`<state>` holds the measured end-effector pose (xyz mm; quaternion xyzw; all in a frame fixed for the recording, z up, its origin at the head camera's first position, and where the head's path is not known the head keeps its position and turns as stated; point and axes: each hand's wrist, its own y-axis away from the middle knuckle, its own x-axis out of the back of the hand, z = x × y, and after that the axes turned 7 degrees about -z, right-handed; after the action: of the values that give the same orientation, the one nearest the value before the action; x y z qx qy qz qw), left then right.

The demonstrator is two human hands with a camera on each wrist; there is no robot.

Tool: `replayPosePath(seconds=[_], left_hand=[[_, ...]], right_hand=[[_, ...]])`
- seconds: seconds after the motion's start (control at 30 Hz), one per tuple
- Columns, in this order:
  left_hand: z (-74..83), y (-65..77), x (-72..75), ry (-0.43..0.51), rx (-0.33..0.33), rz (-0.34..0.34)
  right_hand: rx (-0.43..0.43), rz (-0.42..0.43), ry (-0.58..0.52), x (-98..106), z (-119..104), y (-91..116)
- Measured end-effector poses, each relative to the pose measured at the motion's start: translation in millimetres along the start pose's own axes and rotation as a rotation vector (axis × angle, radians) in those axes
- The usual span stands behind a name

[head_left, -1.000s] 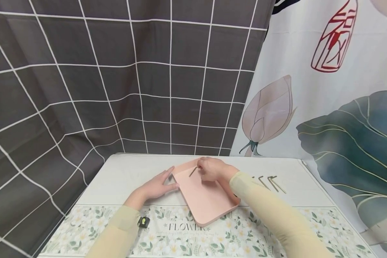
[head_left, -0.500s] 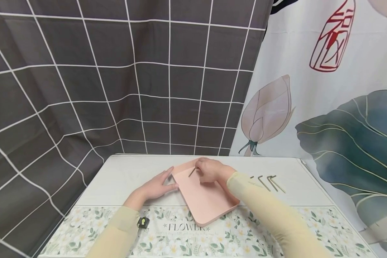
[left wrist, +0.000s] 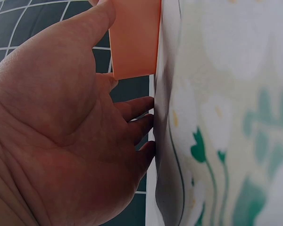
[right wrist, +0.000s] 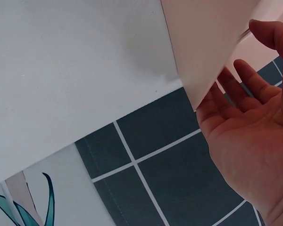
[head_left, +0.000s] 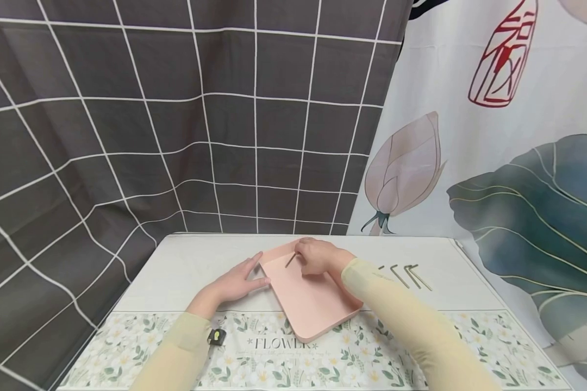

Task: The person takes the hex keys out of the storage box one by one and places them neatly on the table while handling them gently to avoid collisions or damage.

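Observation:
A shallow pink tray [head_left: 318,312] lies at an angle on the table. My left hand [head_left: 235,281] rests at its left wall, thumb and fingers spread; in the left wrist view the thumb and index finger touch the tray's wall [left wrist: 134,40]. My right hand [head_left: 318,255] reaches into the far end of the tray and pinches a thin bronze hex key [head_left: 291,260], whose long arm slants down towards the tray floor. Its other end is hidden by the fingers. In the right wrist view the tray wall [right wrist: 207,42] covers part of my right hand [right wrist: 254,122].
Several more hex keys [head_left: 400,276] lie on the white table [head_left: 464,282] right of the tray, partly behind my right sleeve. A floral cloth strip [head_left: 254,374] runs along the front. A dark grid curtain [head_left: 225,174] and a flower-print curtain [head_left: 455,136] hang behind.

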<state>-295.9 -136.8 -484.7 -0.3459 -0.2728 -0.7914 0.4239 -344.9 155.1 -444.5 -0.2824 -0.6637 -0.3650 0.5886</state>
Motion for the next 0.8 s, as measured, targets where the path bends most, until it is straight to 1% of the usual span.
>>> replayPosePath(seconds=[0.27, 0.6, 0.8], left_hand=[[1.6, 2.3, 1.2, 0.013, -0.001, -0.003], [0.8, 1.4, 0.0, 0.008, -0.001, 0.001], [0.7, 0.9, 0.3, 0.005, 0.0, 0.0]], right_hand=[[-0.028, -0.017, 0.016, 0.0, -1.3, -0.9], [-0.01, -0.037, 0.072, 0.4, -1.8, -2.3], [0.0, -0.02, 0.085, -0.7, -0.1, -4.3]])
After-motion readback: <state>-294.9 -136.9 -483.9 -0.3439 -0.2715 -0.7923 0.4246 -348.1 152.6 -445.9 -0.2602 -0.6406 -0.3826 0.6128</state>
